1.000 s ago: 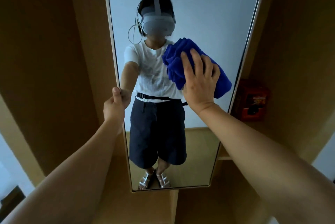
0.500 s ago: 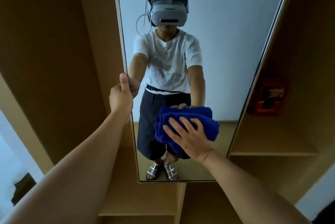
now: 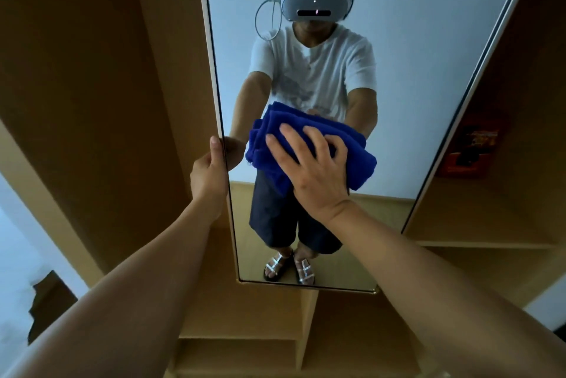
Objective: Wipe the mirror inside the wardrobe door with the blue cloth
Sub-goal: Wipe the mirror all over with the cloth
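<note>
Blue and bunched at the centre of the frame, the cloth [image 3: 309,145] looks soft, light and easily squashed, so the right hand [image 3: 312,169] spreads a flat, wide grip over it against the mirror [image 3: 413,71], while the left hand [image 3: 211,172] clasps the door edge [image 3: 214,77].

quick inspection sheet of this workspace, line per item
surface: tall frameless mirror on the wooden wardrobe door, upright; no smears that I can make out
job's things: folded blue terry cloth pressed flat on the glass at mid-height
clutter: red-orange box on a wardrobe shelf right of the mirror
grips: right hand spread over the cloth; left hand closed on the mirror's left edge
cables: one thin looped cable at the headset, seen in the reflection
surroundings: light wood wardrobe shelves below and to the right, pale wall at far left
</note>
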`<state>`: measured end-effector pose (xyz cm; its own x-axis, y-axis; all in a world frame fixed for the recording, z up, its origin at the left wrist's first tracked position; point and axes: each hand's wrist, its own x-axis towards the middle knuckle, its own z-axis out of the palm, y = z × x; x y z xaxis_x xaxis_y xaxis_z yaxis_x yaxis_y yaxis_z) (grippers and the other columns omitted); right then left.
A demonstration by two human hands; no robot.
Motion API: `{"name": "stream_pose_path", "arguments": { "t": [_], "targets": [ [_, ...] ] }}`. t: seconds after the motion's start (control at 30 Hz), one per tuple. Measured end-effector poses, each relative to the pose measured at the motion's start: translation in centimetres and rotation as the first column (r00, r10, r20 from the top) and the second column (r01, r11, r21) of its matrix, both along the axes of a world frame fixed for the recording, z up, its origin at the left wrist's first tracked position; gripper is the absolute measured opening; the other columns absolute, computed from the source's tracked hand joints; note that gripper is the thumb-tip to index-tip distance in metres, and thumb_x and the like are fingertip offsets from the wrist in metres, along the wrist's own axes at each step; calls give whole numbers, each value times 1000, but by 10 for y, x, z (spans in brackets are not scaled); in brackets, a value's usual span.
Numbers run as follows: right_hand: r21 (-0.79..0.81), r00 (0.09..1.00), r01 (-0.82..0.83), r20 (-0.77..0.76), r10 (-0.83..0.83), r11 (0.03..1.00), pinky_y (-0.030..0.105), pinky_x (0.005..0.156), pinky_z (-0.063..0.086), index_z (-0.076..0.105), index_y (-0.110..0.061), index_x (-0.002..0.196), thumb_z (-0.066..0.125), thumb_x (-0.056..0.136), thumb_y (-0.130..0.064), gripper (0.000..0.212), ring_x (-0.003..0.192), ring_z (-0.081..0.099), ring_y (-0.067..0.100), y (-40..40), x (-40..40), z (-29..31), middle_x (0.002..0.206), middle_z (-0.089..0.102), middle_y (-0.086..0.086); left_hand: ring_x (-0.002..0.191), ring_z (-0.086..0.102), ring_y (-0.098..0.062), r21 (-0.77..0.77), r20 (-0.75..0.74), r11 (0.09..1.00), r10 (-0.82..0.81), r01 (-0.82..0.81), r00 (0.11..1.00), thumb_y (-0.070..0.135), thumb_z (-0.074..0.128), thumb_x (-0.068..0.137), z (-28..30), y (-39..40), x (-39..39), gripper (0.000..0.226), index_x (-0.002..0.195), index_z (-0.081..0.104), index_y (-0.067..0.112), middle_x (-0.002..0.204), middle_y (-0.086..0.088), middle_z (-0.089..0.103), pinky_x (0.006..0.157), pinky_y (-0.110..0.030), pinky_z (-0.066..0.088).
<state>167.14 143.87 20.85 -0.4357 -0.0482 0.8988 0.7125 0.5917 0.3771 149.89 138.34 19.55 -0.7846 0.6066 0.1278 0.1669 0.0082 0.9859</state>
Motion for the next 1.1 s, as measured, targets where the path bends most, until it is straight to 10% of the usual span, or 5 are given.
{"name": "stream_pose_path", "arguments": {
  "t": [0.73, 1.1],
  "targets": [
    [-174, 729, 180, 685, -13, 968, 41, 100, 40, 42, -24, 139, 46, 86, -26, 53, 123, 47, 23, -22, -18, -229, 142, 44, -1, 62, 48, -5, 44, -223, 984, 176, -171, 959, 60, 21, 94, -12, 26, -2, 50, 84, 53, 23, 78, 6, 54, 54, -20, 34],
    [-320, 545, 298, 830, 115, 899, 42, 97, 43, 54, -28, 129, 79, 63, -31, 71, 119, 46, 22, -12, 68, -295, 139, 48, -3, 62, 53, -1, 134, -197, 974, 209, -185, 958, 63, 24, 93, -19, 28, -2, 48, 63, 47, 32, 67, 16, 53, 54, -19, 36]
  ]
}}
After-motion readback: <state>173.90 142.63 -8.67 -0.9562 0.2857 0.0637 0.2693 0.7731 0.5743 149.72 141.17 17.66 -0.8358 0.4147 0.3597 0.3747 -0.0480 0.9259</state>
